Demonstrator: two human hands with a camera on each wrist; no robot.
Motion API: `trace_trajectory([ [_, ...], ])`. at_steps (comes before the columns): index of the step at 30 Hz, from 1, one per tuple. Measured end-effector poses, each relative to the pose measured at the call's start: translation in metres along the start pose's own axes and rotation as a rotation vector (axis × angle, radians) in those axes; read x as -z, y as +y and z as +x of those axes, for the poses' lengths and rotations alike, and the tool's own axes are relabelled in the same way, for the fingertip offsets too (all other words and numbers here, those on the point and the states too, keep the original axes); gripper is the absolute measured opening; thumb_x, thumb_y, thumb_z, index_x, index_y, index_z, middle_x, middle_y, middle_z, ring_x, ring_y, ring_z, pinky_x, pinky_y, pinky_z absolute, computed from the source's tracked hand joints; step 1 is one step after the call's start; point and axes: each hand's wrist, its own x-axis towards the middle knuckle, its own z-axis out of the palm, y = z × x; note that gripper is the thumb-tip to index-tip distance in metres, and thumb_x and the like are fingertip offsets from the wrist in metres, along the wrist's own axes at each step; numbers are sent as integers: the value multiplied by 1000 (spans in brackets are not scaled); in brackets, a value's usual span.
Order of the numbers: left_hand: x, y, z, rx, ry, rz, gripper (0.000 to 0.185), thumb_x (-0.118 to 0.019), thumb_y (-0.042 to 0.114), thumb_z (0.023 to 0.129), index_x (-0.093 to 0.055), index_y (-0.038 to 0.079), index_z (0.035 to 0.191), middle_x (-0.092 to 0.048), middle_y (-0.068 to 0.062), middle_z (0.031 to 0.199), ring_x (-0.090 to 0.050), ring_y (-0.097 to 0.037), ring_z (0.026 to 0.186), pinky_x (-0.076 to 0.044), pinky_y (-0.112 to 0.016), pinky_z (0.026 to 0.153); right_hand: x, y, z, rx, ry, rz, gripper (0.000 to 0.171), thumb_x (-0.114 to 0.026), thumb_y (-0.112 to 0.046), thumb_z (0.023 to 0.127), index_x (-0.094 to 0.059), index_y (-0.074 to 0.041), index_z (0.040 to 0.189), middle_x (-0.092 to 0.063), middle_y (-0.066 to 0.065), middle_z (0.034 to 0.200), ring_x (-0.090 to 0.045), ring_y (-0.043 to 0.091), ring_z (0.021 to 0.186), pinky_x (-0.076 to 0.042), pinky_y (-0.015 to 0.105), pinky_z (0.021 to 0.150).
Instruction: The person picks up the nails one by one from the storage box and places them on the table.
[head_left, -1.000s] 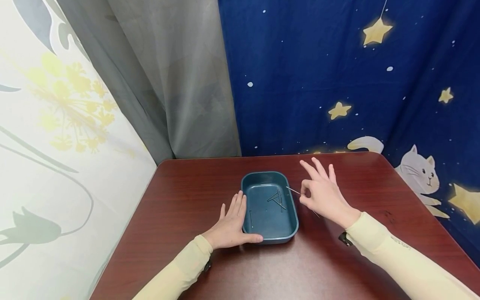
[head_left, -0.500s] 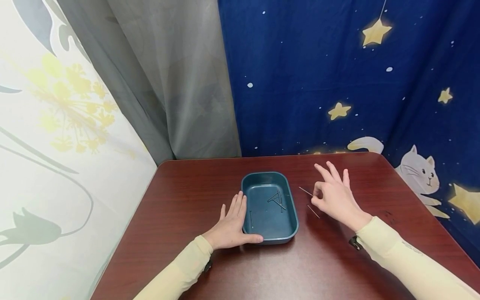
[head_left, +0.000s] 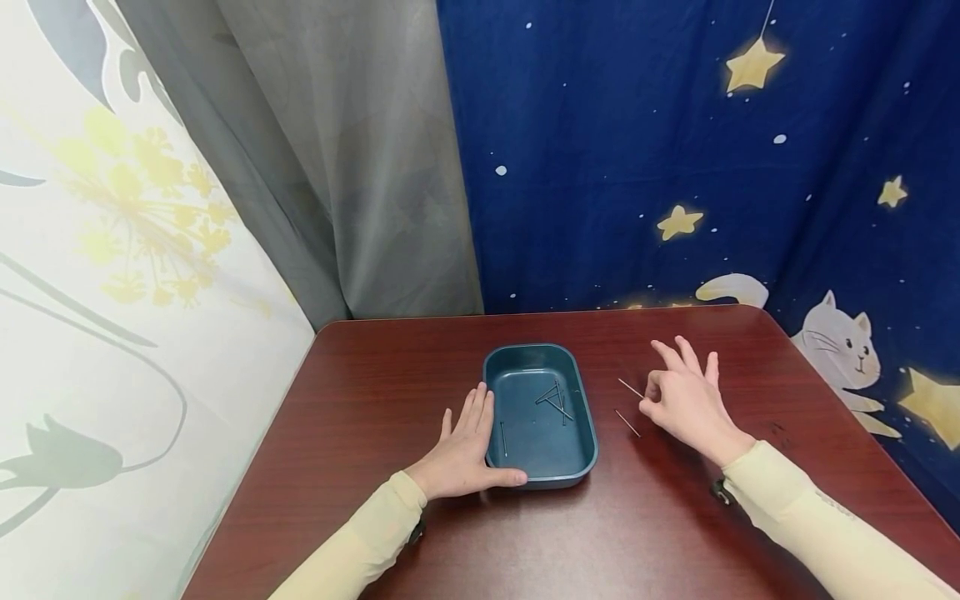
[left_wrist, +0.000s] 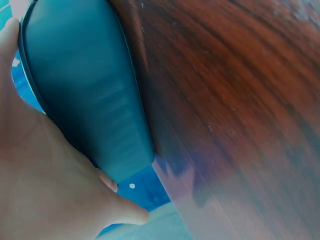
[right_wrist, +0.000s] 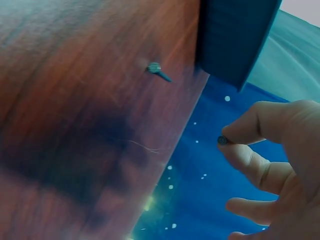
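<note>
A dark teal tray (head_left: 528, 349) sits mid-table with several thin nails (head_left: 553, 400) lying in it. My left hand (head_left: 468, 433) lies flat on the table, fingers straight along the tray's left wall and thumb against its front; the left wrist view shows the hand (left_wrist: 45, 190) touching the tray (left_wrist: 90, 90). Right of the tray, my right hand (head_left: 651, 393) pinches a nail (head_left: 631, 387) between thumb and forefinger, the other fingers spread. The right wrist view shows that nail's head (right_wrist: 222, 140) between the fingertips. Another nail (head_left: 627, 422) lies on the table between tray and hand.
The dark red wooden table (head_left: 390, 375) is backed by a grey curtain (head_left: 337, 167) and a blue star-and-cat cloth (head_left: 675, 150). In the right wrist view the loose nail (right_wrist: 158, 71) lies near the tray's corner (right_wrist: 235, 35).
My right hand has carried the pinched nail to the right, from the tray's right rim out over the table. The loose nail on the table came into view. The left hand stayed put.
</note>
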Motion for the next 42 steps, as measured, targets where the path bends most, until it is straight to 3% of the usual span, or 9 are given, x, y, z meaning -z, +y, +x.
trace_trajectory([
  [19,-1,-1,1,-8,7,-6,133,-63,82,75,2,4,161,10,-12,168,6,-30,154,-5,-70,113,-19,13,-11,-67,-137,-34,32,-79,-19,72,-54,-25,53,-44,30,146,-17,55,141,4,83,99],
  [42,-3,-3,1,-9,11,-19,133,-64,81,75,2,6,161,10,-10,168,8,-26,154,-3,-69,114,-30,13,-16,-72,-172,-66,31,-82,-24,75,-58,-25,56,-45,30,144,-17,55,140,4,83,99],
])
